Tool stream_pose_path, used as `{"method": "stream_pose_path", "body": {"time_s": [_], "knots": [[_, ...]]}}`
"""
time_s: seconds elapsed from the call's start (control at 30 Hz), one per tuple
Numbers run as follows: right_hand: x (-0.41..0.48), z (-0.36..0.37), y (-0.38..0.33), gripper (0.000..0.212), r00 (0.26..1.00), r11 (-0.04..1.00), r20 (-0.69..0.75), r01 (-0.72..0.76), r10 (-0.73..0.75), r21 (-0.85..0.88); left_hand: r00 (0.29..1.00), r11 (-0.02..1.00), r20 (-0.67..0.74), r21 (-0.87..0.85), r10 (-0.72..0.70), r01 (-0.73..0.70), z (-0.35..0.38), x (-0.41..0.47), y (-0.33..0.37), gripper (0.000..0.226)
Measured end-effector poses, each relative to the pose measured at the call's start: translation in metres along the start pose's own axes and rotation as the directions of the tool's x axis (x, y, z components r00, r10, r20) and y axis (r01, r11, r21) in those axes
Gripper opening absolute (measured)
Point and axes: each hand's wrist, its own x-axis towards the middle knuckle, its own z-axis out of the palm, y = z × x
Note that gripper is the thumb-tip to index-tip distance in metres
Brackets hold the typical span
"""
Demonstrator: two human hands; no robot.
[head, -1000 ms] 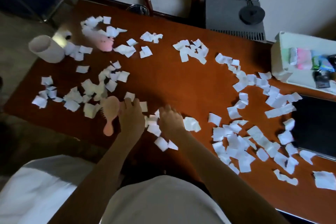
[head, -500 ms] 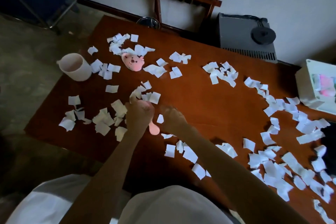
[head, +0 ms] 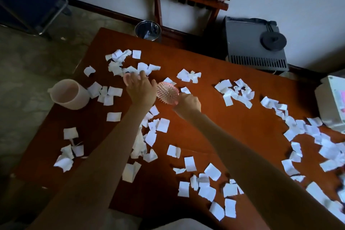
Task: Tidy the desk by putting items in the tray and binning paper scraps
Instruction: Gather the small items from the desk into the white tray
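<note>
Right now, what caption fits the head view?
The right hand holds a pink hairbrush bristles-up; the left hand reaches over a pink toy among paper scraps.

tray point(head: 333, 97) is chopped off by the right edge, brush point(head: 167, 92) handle's buried in the right hand point(head: 187, 104), left hand point(head: 141, 89) covers most of some pink thing point(head: 127, 79), can't tell what

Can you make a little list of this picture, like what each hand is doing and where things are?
Left hand: fingers spread, over a pink toy, mostly hidden
Right hand: grips the pink hairbrush, bristles up
Paper scraps: scattered all over the desk
Cup: on desk's left side
Tray: at desk's right edge
Bin: on floor beyond the desk
</note>
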Motion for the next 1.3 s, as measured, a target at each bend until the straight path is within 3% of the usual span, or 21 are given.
{"method": "stream_pose_path", "body": {"time_s": [0.1, 0.23, 0.5, 0.6, 0.73, 0.83, 1.0, 1.03, 1.17, 1.3], "knots": [[0.012, -0.003, 0.003, 0.027, 0.998, 0.997, 0.015, -0.056, 0.055, 0.049, 0.999, 0.998, -0.024, 0.063, -0.021, 0.022, 0.007, 0.025, -0.008, 0.048], [0.02, -0.002, 0.014, 0.024, 0.994, 0.988, 0.027, -0.105, 0.102, 0.113, 0.992, 0.996, 0.092, 0.026, -0.089, 0.087, 0.02, 0.043, -0.022, 0.047], [0.008, -0.006, 0.044, 0.027, 0.99, 0.975, 0.006, -0.143, 0.144, 0.171, 0.982, 0.992, 0.189, 0.127, -0.002, -0.023, 0.026, 0.023, -0.023, 0.062], [-0.004, -0.014, 0.059, 0.025, 0.987, 0.969, -0.033, -0.147, 0.157, 0.2, 0.987, 0.997, 0.157, 0.069, 0.033, -0.044, 0.02, 0.006, -0.008, 0.069], [-0.025, -0.031, 0.088, 0.024, 0.971, 0.956, -0.126, -0.17, 0.205, 0.238, 0.971, 0.973, 0.066, -0.05, 0.229, -0.226, 0.014, -0.028, 0.035, 0.063], [-0.043, -0.051, 0.118, 0.026, 0.945, 0.948, -0.198, -0.209, 0.259, 0.24, 0.918, 0.917, 0.042, -0.081, 0.395, -0.391, 0.015, -0.063, 0.08, 0.046], [-0.079, -0.061, 0.204, 0.03, 0.887, 0.872, -0.197, -0.331, 0.418, 0.359, 0.816, 0.811, 0.065, -0.173, 0.575, -0.558, 0.029, -0.13, 0.16, 0.05], [-0.087, -0.063, 0.222, 0.03, 0.871, 0.851, -0.19, -0.357, 0.452, 0.385, 0.797, 0.793, 0.072, -0.189, 0.6, -0.58, 0.034, -0.141, 0.175, 0.052], [-0.107, -0.094, 0.287, 0.025, 0.796, 0.866, -0.386, -0.318, 0.465, 0.387, 0.745, 0.745, 0.116, -0.249, 0.657, -0.619, 0.062, -0.187, 0.241, 0.056], [-0.123, -0.116, 0.373, 0.023, 0.765, 0.844, -0.392, -0.359, 0.511, 0.399, 0.697, 0.706, 0.146, -0.272, 0.702, -0.654, 0.099, -0.231, 0.308, 0.056]]}}
